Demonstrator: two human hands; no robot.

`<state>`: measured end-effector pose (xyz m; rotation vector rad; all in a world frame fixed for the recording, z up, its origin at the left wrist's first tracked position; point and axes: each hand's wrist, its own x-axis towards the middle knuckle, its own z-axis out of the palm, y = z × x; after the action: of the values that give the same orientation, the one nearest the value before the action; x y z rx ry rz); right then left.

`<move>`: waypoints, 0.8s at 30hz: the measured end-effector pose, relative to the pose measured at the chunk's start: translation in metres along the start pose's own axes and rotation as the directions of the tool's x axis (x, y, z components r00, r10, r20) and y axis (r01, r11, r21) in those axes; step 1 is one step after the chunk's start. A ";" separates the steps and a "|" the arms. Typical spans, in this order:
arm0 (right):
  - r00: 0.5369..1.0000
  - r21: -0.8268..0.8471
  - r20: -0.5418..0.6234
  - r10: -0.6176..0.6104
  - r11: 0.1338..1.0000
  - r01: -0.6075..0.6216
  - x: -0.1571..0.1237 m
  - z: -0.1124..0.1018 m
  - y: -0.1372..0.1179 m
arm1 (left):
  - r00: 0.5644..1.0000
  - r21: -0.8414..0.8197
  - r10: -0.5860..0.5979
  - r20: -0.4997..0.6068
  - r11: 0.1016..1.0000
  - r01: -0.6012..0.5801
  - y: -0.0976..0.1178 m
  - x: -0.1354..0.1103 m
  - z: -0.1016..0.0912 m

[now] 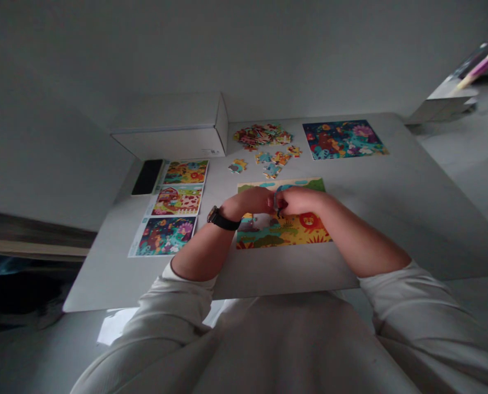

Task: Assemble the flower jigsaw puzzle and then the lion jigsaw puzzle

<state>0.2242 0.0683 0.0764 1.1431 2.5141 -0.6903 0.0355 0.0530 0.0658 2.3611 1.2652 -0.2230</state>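
Observation:
My left hand [255,200] and my right hand [297,201] meet over a partly built jigsaw puzzle [282,227] with a lion on it, in the middle of the white table [391,191]. Both hands are closed, fingers together, pinching a small puzzle piece [277,203] between them. A black watch [220,219] sits on my left wrist. Loose pieces [272,160] lie just beyond the puzzle, and a bigger heap of pieces [262,135] lies farther back.
A finished dark-blue puzzle [342,139] lies at the back right. A sheet of three reference pictures [172,207] lies to the left, beside a black phone [147,176]. A white box [173,131] stands at the back left. Another box [449,101] is off the table, far right.

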 end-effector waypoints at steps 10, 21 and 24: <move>0.996 0.012 -0.076 0.057 0.998 -0.056 0.005 0.002 0.009 | 0.997 0.042 -0.071 -0.032 0.997 0.072 -0.004 -0.005 -0.001; 0.999 -0.058 -0.014 0.031 0.998 -0.032 0.007 0.003 0.007 | 0.998 0.099 -0.062 -0.030 0.993 0.065 0.022 -0.013 0.006; 0.999 -0.050 -0.018 0.028 0.998 -0.029 0.008 0.004 0.009 | 0.999 0.107 -0.054 -0.011 0.993 0.054 0.022 -0.012 0.005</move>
<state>0.2259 0.0767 0.0669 1.1699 2.5096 -0.6084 0.0473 0.0308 0.0722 2.4215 1.3534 -0.3060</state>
